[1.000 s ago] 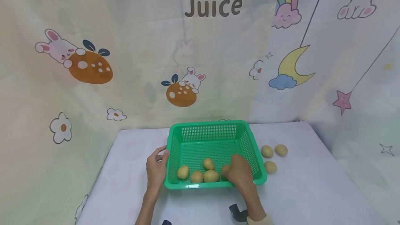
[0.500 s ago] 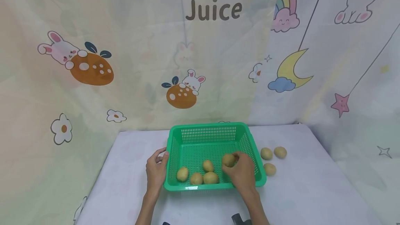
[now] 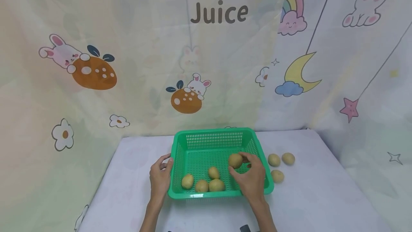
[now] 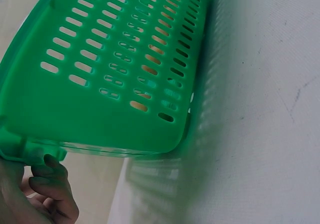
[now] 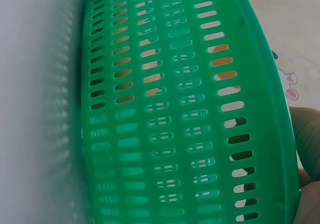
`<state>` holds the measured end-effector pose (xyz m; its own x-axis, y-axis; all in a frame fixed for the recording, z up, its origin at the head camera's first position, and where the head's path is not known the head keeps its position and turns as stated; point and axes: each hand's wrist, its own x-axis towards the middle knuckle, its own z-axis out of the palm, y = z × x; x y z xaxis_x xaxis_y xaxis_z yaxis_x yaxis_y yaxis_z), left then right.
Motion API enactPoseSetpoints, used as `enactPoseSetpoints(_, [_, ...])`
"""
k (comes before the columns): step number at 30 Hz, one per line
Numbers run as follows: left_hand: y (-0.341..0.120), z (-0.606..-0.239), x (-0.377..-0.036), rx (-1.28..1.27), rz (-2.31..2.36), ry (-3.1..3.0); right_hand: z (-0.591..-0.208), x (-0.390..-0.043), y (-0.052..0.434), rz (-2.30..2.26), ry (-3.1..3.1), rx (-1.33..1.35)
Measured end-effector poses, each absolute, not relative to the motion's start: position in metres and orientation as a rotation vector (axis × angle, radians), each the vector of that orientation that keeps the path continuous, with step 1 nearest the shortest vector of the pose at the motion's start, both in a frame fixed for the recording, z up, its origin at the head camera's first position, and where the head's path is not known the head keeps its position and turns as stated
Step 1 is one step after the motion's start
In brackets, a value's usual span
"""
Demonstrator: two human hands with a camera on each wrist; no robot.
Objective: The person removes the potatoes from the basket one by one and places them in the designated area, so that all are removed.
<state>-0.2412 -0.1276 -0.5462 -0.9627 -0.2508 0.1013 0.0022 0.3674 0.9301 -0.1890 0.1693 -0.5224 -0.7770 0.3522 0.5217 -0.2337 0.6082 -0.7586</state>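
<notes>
A green plastic basket (image 3: 210, 155) stands on the table with several potatoes along its near side, among them one potato (image 3: 187, 181) at the left and another potato (image 3: 216, 185) nearer the middle. My left hand (image 3: 160, 178) grips the basket's left rim, and the left wrist view shows its fingers (image 4: 52, 181) curled at the rim's corner. Over the right half of the basket, my right hand (image 3: 252, 177) pinches a potato (image 3: 235, 160) between thumb and fingers. In the right wrist view, the basket's slotted wall hides most of that hand.
To the right of the basket, three loose potatoes lie on the table: a rear potato (image 3: 288, 158), one potato (image 3: 274, 160) beside it and a nearer potato (image 3: 277, 176). Behind the white-covered table (image 3: 322, 189) hangs a printed cloth (image 3: 145, 63).
The right hand has lifted a potato from the basket's near right side and raised it above the basket floor. The left hand stays on the rim. The head view has tilted slightly upward.
</notes>
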Motion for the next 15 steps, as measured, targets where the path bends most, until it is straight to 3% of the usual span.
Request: enactPoseSetpoints(15, [-0.1278,-0.5476,-0.2411,0.221,-1.643,-2.401,-0.5239,-0.1884,0.1696,1.102,-2.105,-0.032])
